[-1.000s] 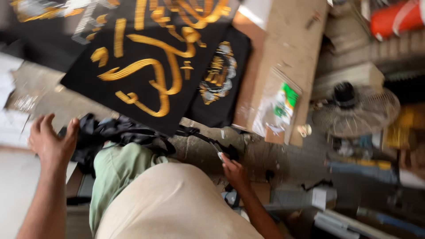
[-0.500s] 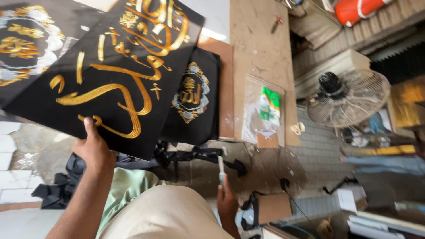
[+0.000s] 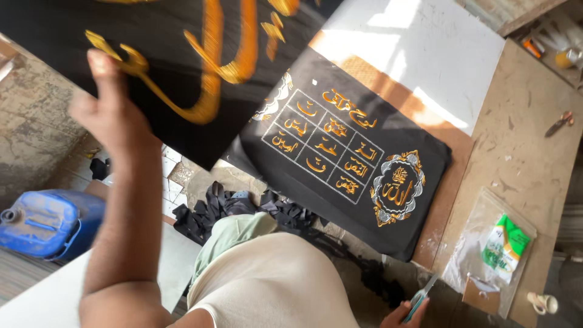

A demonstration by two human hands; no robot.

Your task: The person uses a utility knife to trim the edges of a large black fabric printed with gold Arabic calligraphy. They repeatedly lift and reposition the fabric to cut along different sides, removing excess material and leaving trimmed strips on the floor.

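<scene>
My left hand (image 3: 112,115) is raised and grips the lower edge of a large black panel (image 3: 170,54) embroidered with big gold script, thumb on its front. Beside it leans a smaller black embroidered panel (image 3: 340,152) with a gold grid of signs and an ornate medallion. My right hand (image 3: 404,316) shows only partly at the bottom edge, closed on a slim teal-handled tool (image 3: 422,294). My knee in pale trousers fills the bottom middle.
A blue plastic canister (image 3: 48,222) lies at the left. Black cloth scraps (image 3: 212,209) are heaped on the floor under the panels. A clear plastic bag (image 3: 495,249) with a green packet rests on a brown board (image 3: 522,140). A white board (image 3: 419,54) stands behind.
My left hand rose from the floor to the big panel's edge and took hold of it. The view swung closer, showing the smaller panel in full. My right hand sank to the bottom edge.
</scene>
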